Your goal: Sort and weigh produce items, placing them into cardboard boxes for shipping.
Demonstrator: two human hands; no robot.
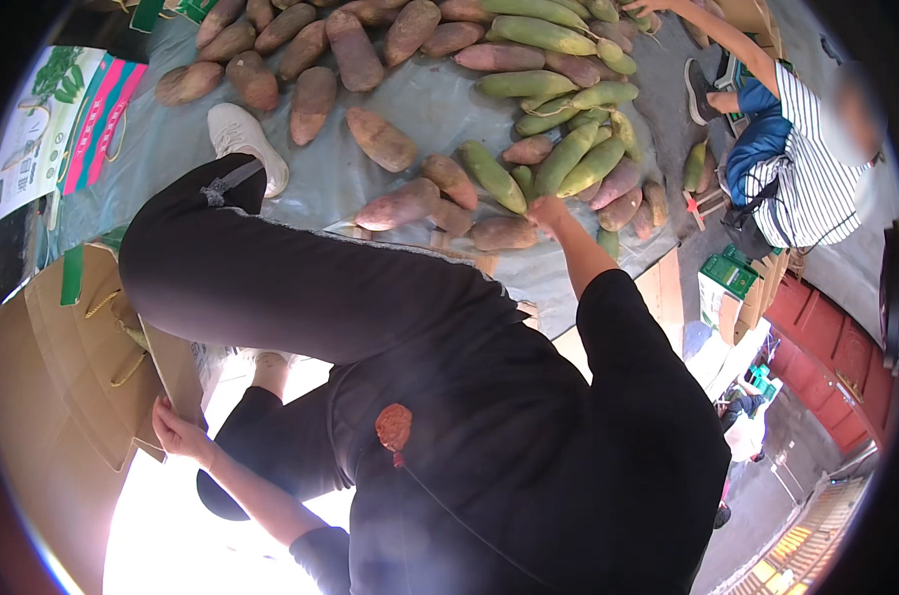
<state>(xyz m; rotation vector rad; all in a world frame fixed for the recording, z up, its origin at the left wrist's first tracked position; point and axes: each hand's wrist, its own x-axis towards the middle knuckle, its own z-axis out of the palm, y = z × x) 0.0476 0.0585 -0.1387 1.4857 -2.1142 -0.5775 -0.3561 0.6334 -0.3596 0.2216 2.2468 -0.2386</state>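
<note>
My right hand (547, 211) reaches into a heap of produce and is closed at the lower tip of a long green radish (494, 178); part of its fingers is hidden. Beside it lie more green radishes (570, 159) and several thick, earthy reddish-brown roots (504, 234). At the lower left, my left hand (180, 433) grips the edge of an open cardboard box (48, 347). That box has yellow cord handles, and a green vegetable (128, 322) shows partly inside it. My two hands are far apart, with my bent leg between them.
A grey-green sheet (212, 159) lies under the roots. On the far left stands a printed carton (48, 129) with pink and blue stripes. Another person (796, 169) in a striped shirt crouches at the right, one hand at the far radishes. Green-and-white cartons (724, 283) stand nearby.
</note>
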